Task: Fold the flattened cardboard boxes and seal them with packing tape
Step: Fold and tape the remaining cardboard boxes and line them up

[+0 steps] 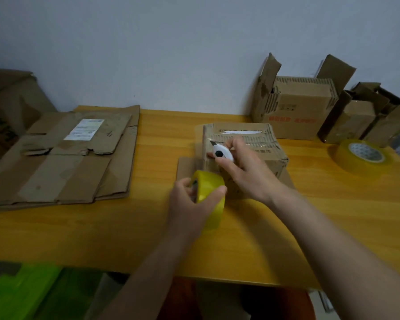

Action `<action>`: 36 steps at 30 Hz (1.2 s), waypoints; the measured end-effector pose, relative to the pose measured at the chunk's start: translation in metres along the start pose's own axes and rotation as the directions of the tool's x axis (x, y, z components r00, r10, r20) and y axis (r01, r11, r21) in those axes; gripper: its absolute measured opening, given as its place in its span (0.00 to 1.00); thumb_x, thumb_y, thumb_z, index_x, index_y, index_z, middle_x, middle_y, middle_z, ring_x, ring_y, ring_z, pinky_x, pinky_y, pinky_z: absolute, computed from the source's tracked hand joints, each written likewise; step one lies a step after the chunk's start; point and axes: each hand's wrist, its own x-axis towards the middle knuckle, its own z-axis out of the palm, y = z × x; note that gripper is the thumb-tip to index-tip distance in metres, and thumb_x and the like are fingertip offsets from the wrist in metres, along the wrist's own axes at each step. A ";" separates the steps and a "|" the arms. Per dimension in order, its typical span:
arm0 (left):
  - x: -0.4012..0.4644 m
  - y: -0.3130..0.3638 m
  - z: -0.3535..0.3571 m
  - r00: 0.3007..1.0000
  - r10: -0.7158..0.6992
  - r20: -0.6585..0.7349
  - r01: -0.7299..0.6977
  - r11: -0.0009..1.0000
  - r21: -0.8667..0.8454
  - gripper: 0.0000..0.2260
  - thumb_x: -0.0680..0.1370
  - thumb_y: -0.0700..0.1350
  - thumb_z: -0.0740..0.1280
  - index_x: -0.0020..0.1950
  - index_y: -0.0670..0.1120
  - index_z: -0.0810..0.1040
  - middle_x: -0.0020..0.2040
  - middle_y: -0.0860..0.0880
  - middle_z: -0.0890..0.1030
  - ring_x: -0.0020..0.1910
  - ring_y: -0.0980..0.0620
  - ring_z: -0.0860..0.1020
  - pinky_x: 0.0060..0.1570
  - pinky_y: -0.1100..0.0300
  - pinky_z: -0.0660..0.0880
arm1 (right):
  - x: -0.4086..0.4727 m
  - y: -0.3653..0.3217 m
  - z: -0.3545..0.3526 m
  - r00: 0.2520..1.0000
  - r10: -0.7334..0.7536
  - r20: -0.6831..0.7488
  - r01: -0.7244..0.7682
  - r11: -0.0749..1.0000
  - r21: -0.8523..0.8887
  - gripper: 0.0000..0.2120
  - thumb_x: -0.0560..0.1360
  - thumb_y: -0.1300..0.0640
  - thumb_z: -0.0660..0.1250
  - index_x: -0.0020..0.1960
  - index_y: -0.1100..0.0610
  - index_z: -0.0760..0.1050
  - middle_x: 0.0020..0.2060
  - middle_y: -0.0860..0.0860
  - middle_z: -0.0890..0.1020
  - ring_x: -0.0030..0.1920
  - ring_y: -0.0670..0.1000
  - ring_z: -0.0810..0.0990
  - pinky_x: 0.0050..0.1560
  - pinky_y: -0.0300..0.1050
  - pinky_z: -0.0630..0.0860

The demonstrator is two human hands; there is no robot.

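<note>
Holding one tape roll, another roll lies apart.

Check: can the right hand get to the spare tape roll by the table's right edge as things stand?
Probably not yet: the right hand grips a cutter at the box. The path to the spare roll looks free.

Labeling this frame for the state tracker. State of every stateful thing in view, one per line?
left hand: grips the yellow tape roll, held on edge
right hand: grips the white box cutter, blade out
small box: folded, top closed, being taped
flattened boxes: unfolded, stacked on the table
spare tape roll: lying flat
back boxes: folded, top flaps open
</note>
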 end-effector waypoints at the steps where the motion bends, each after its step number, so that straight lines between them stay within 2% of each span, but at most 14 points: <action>1: -0.004 -0.003 0.005 0.999 -0.008 0.039 0.009 1.000 -0.010 0.34 0.64 0.60 0.77 0.63 0.52 0.67 0.57 0.51 0.76 0.51 0.56 0.78 0.46 0.57 0.78 | 0.001 0.001 0.001 1.000 -0.005 -0.004 0.005 1.000 -0.011 0.07 0.79 0.51 0.62 0.52 0.53 0.66 0.44 0.51 0.79 0.43 0.51 0.76 0.40 0.46 0.70; 3: -0.007 0.000 0.006 0.997 0.005 0.074 -0.006 1.000 0.008 0.36 0.65 0.60 0.76 0.68 0.55 0.64 0.57 0.54 0.75 0.51 0.58 0.77 0.47 0.57 0.78 | 0.001 0.001 0.002 1.000 -0.017 -0.010 0.016 1.000 -0.024 0.07 0.79 0.51 0.62 0.51 0.52 0.66 0.45 0.51 0.80 0.43 0.51 0.77 0.40 0.47 0.72; 5: -0.006 0.006 0.003 0.998 0.007 0.068 -0.009 1.000 0.026 0.39 0.69 0.57 0.75 0.74 0.52 0.59 0.55 0.56 0.74 0.50 0.60 0.76 0.42 0.64 0.73 | 0.001 0.002 0.003 1.000 -0.021 -0.007 0.021 0.999 -0.029 0.07 0.79 0.52 0.63 0.51 0.52 0.65 0.47 0.51 0.81 0.45 0.51 0.78 0.43 0.49 0.74; 8: -0.007 0.009 0.000 0.998 -0.017 0.067 0.013 0.998 0.058 0.40 0.70 0.57 0.74 0.76 0.53 0.57 0.59 0.52 0.74 0.51 0.58 0.75 0.40 0.66 0.69 | 0.002 0.002 0.002 1.000 -0.010 -0.017 0.009 1.000 -0.027 0.07 0.79 0.52 0.63 0.52 0.52 0.66 0.47 0.51 0.81 0.46 0.51 0.79 0.43 0.47 0.74; 13: -0.014 -0.001 0.002 0.995 -0.046 0.092 0.043 0.998 0.039 0.48 0.60 0.66 0.75 0.74 0.55 0.58 0.62 0.52 0.75 0.55 0.55 0.78 0.53 0.52 0.77 | 0.003 0.002 0.005 0.999 -0.015 -0.036 0.013 0.999 -0.042 0.07 0.78 0.54 0.65 0.51 0.53 0.67 0.44 0.50 0.81 0.42 0.49 0.78 0.40 0.40 0.71; 16: -0.014 0.001 0.001 0.994 -0.096 0.052 0.096 0.995 -0.004 0.38 0.69 0.60 0.75 0.73 0.51 0.62 0.61 0.52 0.74 0.54 0.56 0.76 0.54 0.55 0.75 | 0.004 0.003 0.005 0.999 -0.035 -0.041 0.032 0.997 -0.075 0.08 0.78 0.54 0.65 0.51 0.55 0.66 0.44 0.52 0.81 0.41 0.51 0.77 0.37 0.37 0.69; 19: -0.017 0.002 -0.004 0.988 -0.145 0.047 0.147 0.988 -0.049 0.42 0.63 0.64 0.73 0.73 0.53 0.64 0.59 0.52 0.76 0.56 0.50 0.78 0.58 0.47 0.76 | 0.004 0.002 0.008 0.999 -0.028 -0.042 0.025 0.997 -0.077 0.08 0.78 0.54 0.64 0.51 0.54 0.66 0.47 0.53 0.82 0.44 0.53 0.78 0.43 0.45 0.72; 21: -0.019 0.002 -0.007 0.980 -0.177 0.086 0.184 0.980 -0.081 0.42 0.60 0.63 0.74 0.71 0.53 0.64 0.59 0.51 0.77 0.56 0.49 0.79 0.58 0.47 0.77 | 0.001 0.002 0.010 0.998 -0.036 -0.049 0.033 0.998 -0.061 0.08 0.78 0.54 0.64 0.50 0.53 0.65 0.46 0.53 0.82 0.43 0.53 0.77 0.41 0.42 0.70; 24: -0.013 0.008 -0.009 0.961 -0.203 0.187 0.228 0.966 -0.120 0.29 0.67 0.54 0.78 0.64 0.47 0.73 0.55 0.47 0.80 0.50 0.47 0.82 0.51 0.50 0.80 | -0.001 0.003 0.008 0.998 -0.032 -0.049 0.031 0.999 -0.034 0.07 0.78 0.55 0.64 0.50 0.52 0.65 0.46 0.53 0.82 0.43 0.53 0.77 0.39 0.40 0.69; 26: -0.003 0.012 -0.008 0.966 -0.191 0.173 0.211 0.972 -0.101 0.23 0.67 0.51 0.79 0.58 0.47 0.77 0.54 0.46 0.81 0.50 0.46 0.82 0.48 0.51 0.80 | 0.001 0.002 0.007 0.999 -0.014 -0.042 0.014 1.000 -0.008 0.08 0.78 0.55 0.64 0.49 0.52 0.65 0.48 0.54 0.82 0.45 0.54 0.78 0.43 0.44 0.71; 28: 0.007 0.017 -0.006 0.967 -0.196 0.163 0.211 0.974 -0.082 0.25 0.65 0.53 0.79 0.58 0.47 0.77 0.56 0.47 0.80 0.53 0.47 0.80 0.52 0.52 0.79 | 0.003 0.003 0.006 0.999 0.000 -0.039 0.000 1.000 0.008 0.07 0.78 0.55 0.64 0.49 0.52 0.65 0.48 0.54 0.82 0.46 0.54 0.78 0.44 0.46 0.72; 31: 0.017 0.020 -0.005 0.959 -0.211 0.191 0.239 0.961 -0.137 0.24 0.64 0.57 0.78 0.54 0.47 0.79 0.53 0.46 0.83 0.54 0.46 0.80 0.58 0.47 0.76 | 0.002 0.002 0.006 0.999 -0.002 -0.039 0.003 1.000 0.028 0.07 0.78 0.55 0.64 0.49 0.52 0.66 0.46 0.53 0.82 0.43 0.53 0.78 0.37 0.38 0.70; 33: 0.025 0.017 -0.005 0.953 -0.213 0.217 0.245 0.960 -0.134 0.19 0.67 0.54 0.77 0.51 0.46 0.79 0.50 0.45 0.83 0.51 0.46 0.81 0.58 0.46 0.76 | 0.002 0.002 0.005 0.999 0.007 -0.038 -0.005 0.999 0.038 0.06 0.78 0.55 0.64 0.50 0.53 0.66 0.46 0.53 0.82 0.44 0.53 0.78 0.37 0.38 0.71; 36: 0.033 0.012 -0.006 0.946 -0.201 0.255 0.241 0.961 -0.134 0.12 0.72 0.46 0.74 0.52 0.43 0.78 0.47 0.44 0.83 0.47 0.46 0.81 0.53 0.50 0.77 | 0.002 0.003 0.005 0.999 0.018 -0.033 -0.016 0.999 0.043 0.07 0.78 0.55 0.65 0.50 0.53 0.67 0.47 0.52 0.82 0.46 0.52 0.79 0.44 0.46 0.74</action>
